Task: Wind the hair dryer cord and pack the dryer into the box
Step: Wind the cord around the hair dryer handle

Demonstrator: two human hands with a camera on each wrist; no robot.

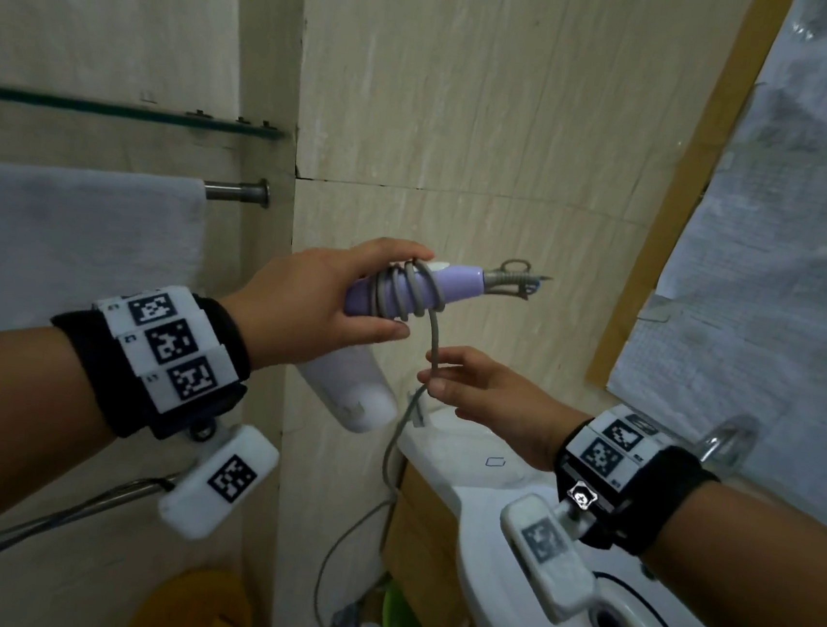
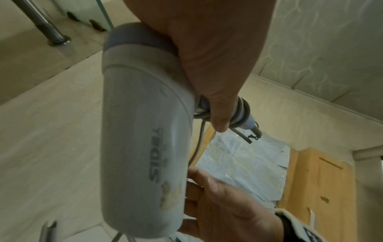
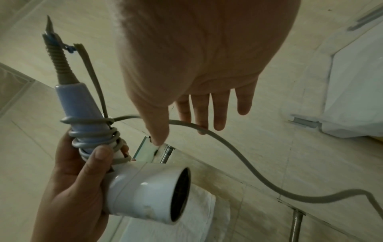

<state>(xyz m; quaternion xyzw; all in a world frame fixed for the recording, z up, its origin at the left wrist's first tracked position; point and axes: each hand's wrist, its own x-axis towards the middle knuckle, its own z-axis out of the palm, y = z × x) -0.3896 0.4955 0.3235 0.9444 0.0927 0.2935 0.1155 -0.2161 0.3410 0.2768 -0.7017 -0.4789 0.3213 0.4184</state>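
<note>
My left hand (image 1: 411, 293) grips the hair dryer (image 1: 455, 282) by its purple handle, which points right; the white barrel (image 1: 348, 398) points down. Several turns of the grey cord (image 1: 432, 335) are wound round the handle. Just below it, my right hand (image 1: 433, 378) pinches the loose cord between thumb and fingers, and the rest hangs toward the floor. In the right wrist view the cord (image 3: 228, 147) runs from the handle (image 3: 76, 101) across my right fingers (image 3: 199, 114). The left wrist view shows the barrel (image 2: 140, 131) up close. I see no box in any view.
A white washbasin (image 1: 530, 552) on a wooden cabinet stands at the lower right. A paper-covered mirror (image 1: 786, 248) hangs above it. At the left are a white towel (image 1: 76, 230) on a rail and a glass shelf (image 1: 118, 108). A yellow bucket (image 1: 201, 606) and a green tub (image 1: 401, 625) sit on the floor.
</note>
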